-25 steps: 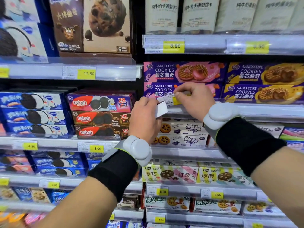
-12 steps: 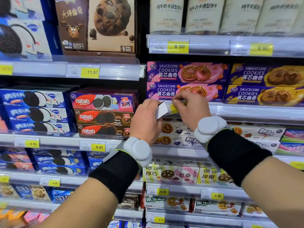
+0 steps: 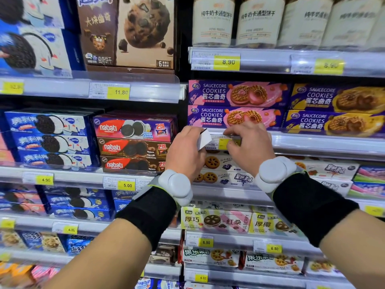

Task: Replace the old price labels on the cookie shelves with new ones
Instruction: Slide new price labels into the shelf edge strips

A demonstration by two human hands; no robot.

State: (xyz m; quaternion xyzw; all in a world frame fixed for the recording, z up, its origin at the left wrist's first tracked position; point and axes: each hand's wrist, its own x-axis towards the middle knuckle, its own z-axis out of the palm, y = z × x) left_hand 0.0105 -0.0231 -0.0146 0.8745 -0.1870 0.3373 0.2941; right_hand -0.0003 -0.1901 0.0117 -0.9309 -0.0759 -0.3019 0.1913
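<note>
1. Since a second ago, the right hand (image 3: 248,147) has pressed the price label (image 3: 221,142) flat into the clear plastic shelf rail (image 3: 312,142), fingers pinching it.
2. Left hand (image 3: 185,151) is closed around white paper slips (image 3: 204,139) just beside it.
3. Glossy cardboard boxes above read "SAUCECORE COOKIES" (image 3: 235,117); "nabati" boxes (image 3: 133,128) sit to the left.

A white-and-yellow paper price label (image 3: 221,142) sits flat in the clear plastic shelf rail (image 3: 312,143) under the pink cookie boxes; a small white paper label (image 3: 204,139) stands tilted just left of it.
</note>
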